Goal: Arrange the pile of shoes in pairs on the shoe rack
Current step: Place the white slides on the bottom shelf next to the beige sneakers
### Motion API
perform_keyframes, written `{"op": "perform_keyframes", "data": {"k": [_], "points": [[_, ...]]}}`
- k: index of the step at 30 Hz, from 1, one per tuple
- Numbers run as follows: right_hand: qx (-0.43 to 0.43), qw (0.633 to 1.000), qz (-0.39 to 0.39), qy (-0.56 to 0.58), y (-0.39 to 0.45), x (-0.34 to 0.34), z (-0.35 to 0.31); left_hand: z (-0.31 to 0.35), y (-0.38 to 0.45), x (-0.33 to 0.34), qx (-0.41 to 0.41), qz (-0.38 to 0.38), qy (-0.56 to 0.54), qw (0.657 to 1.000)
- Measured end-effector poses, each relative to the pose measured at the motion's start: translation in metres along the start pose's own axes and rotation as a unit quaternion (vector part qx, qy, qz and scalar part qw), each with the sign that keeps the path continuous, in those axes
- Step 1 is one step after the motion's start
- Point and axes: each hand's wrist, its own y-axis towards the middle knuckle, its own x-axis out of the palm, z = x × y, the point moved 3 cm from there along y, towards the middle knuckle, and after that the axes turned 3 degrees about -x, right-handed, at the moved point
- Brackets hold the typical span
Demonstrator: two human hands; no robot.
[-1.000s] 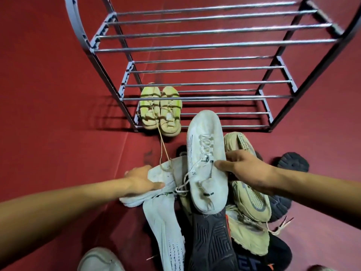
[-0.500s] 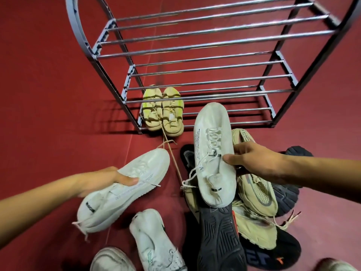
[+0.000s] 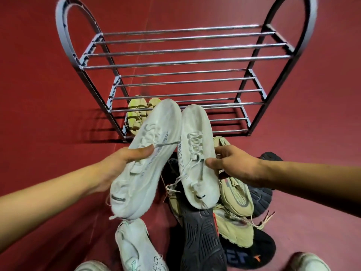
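Two matching white sneakers are held up side by side above the pile, toes pointing at the metal shoe rack (image 3: 181, 61). My left hand (image 3: 125, 159) grips the left white sneaker (image 3: 148, 153) at its middle. My right hand (image 3: 232, 165) grips the right white sneaker (image 3: 197, 151) from its right side. A pair of yellow-green sandals (image 3: 136, 112) sits on the rack's lowest tier at the left, partly hidden behind the left sneaker. The upper tiers of the rack hold nothing.
On the red floor below my hands lies a pile: a beige sneaker (image 3: 236, 194), a second beige sneaker (image 3: 232, 229), a dark shoe sole-up (image 3: 199, 237), black shoes (image 3: 259, 194) and a white sneaker (image 3: 134, 247). More white shoes show at the bottom corners.
My left hand has lifted its white sneaker up from the floor and brought it beside the one in my right hand. Both sneakers are higher and closer to the rack.
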Motion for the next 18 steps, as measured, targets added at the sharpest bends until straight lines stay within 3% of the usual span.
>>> {"op": "perform_keyframes", "data": {"k": [4, 8, 13, 15, 18], "points": [[0.016, 0.999, 0.004, 0.035, -0.001, 0.019, 0.009, -0.002, 0.007, 0.050, 0.035, -0.002, -0.053, 0.998], [0.047, 0.997, -0.021, 0.052, -0.004, 0.038, 0.025, -0.020, 0.024, 0.070, 0.079, 0.074, 0.068, 0.992], [0.090, 0.996, -0.017, 0.018, 0.008, 0.028, 0.029, -0.038, 0.047, 0.056, 0.048, 0.140, 0.139, 0.979], [0.096, 0.995, 0.008, -0.002, 0.016, 0.028, 0.024, -0.039, 0.055, 0.053, 0.071, 0.171, 0.163, 0.969], [0.074, 0.990, 0.107, -0.050, 0.019, 0.026, 0.020, -0.041, 0.059, 0.052, 0.107, 0.192, 0.201, 0.955]]}}
